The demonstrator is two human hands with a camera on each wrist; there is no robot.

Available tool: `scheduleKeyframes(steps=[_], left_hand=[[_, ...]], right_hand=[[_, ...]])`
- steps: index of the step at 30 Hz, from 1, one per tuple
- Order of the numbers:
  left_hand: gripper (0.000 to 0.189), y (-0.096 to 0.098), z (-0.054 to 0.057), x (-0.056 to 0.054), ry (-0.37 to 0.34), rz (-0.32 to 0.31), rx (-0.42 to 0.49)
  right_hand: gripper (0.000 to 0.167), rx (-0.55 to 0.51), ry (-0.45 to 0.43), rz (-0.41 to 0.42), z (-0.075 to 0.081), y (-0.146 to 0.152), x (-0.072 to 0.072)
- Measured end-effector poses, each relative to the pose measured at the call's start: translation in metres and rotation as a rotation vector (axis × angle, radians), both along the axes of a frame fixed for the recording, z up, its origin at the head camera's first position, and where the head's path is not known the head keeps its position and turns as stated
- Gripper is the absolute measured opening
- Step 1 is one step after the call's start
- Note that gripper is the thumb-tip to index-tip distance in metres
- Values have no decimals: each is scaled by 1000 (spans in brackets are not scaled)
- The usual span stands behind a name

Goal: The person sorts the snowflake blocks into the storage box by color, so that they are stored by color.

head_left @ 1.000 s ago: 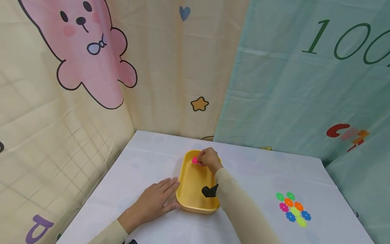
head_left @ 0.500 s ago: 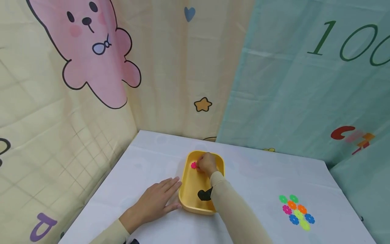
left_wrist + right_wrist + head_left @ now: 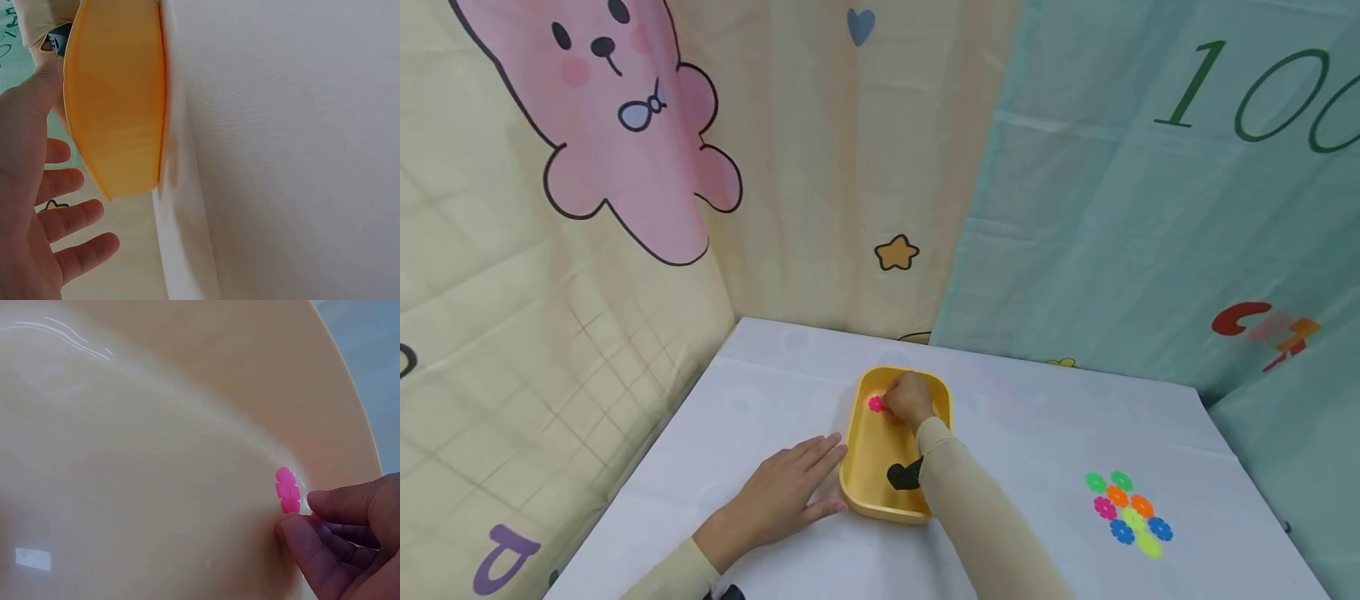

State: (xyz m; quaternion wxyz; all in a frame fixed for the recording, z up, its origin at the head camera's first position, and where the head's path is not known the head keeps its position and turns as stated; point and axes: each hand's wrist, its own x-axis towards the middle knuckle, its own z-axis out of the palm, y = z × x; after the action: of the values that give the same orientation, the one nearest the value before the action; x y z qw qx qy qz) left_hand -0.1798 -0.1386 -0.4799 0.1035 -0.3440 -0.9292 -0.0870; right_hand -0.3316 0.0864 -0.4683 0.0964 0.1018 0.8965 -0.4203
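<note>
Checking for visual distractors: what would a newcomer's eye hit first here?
Probably the large pink cartoon animal printed on the backdrop, upper left of the head view. Next, the yellow tray mid-table, with a hot-pink flower-shaped disc at the right hand's fingertips. Then the neon disc cluster, lying right of the tray.

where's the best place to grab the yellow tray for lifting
Probably by the rim at the middle of its two long sides, coming in from left and right. The yellow tray is a long, round-cornered shape with walls standing up from the table, so opposite grips should keep it level.
</note>
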Motion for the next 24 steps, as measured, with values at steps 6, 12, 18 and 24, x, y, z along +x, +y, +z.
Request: scheduleKeyframes(steps=[6, 12, 18, 24], left_hand=[[78, 5, 4, -5, 5, -12, -4], [77, 5, 4, -6, -1, -2, -4], [77, 7, 2, -8, 29, -16, 24], [79, 7, 3, -9, 17, -1, 15]], right_hand=[[14, 36, 106, 28, 13, 8, 5], [9, -126, 135, 38, 30, 15, 12], [11, -209, 199, -11, 47, 37, 21], [15, -229, 219, -47, 60, 71, 32]])
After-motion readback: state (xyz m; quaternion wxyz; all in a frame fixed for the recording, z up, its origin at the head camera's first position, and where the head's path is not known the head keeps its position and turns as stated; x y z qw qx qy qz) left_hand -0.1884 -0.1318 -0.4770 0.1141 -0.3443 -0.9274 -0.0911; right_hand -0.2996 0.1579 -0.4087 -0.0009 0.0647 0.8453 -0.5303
